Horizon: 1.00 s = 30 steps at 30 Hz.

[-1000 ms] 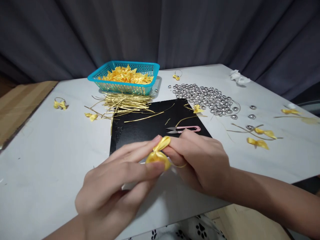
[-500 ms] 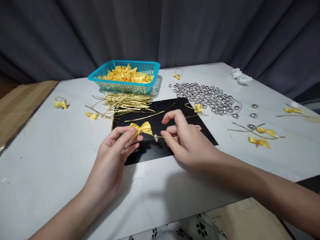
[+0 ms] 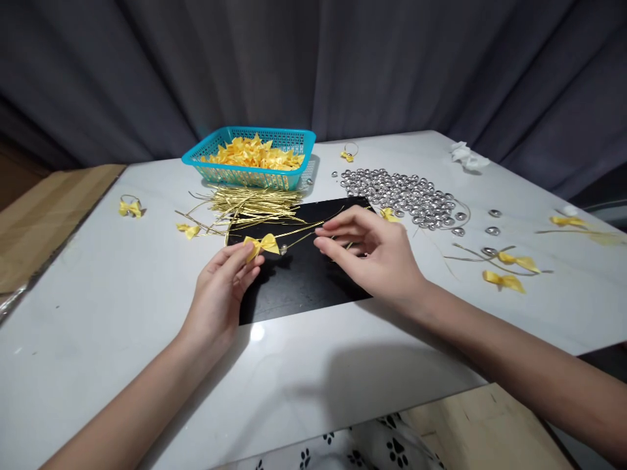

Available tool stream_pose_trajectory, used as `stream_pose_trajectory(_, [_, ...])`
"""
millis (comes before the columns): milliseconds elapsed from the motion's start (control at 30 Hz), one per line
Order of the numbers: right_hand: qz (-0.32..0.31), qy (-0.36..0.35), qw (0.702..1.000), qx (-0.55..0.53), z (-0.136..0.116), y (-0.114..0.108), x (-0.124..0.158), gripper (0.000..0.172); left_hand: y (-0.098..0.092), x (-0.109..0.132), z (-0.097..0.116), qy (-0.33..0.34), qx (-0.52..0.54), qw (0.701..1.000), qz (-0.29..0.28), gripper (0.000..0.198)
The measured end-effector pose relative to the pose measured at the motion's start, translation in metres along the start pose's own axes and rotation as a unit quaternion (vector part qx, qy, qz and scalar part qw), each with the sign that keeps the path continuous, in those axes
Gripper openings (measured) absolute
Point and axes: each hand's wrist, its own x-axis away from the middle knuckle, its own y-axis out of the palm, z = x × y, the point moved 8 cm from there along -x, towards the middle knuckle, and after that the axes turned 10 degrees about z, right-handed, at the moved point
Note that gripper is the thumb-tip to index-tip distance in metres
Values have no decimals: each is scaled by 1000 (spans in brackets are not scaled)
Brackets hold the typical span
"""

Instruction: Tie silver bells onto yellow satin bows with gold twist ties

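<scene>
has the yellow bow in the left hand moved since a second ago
Yes: against the black mat, the yellow bow in the left hand has shifted left and higher in the view.

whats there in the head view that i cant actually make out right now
All in the head view:
- left part of the held yellow bow: covered by the left hand
- how the small bead sits on its wire: too small
- where that wire ends: lost at the right hand
- lower bows in the basket: buried under others
- rest of the paw-print cloth: cut off by the bottom edge
</scene>
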Motion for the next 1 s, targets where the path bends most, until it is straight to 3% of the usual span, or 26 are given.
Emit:
stream_pose_trajectory(167, [123,-194,972,47,-35,-19,7,12,14,18,-12,-39,-17,998,-54,14])
stream_pose_trajectory(267, [171,-247,953,48,-50,-26,13,17,20,26,-19,-68,-15,994,-78,13])
stream_pose_trajectory(467, [236,-228,945,16,-61,-35,16,16,28,39,-26,-98,-21,988,-114,13])
stream_pose_trajectory(667, [258,-198,945,-29,-57,-39,11,12,37,55,-30,-124,-28,975,-181,14])
stream_pose_trajectory(1000, [264,-148,953,-21,-50,-43,9,11,43,63,-32,-66,-94,970,-215,13])
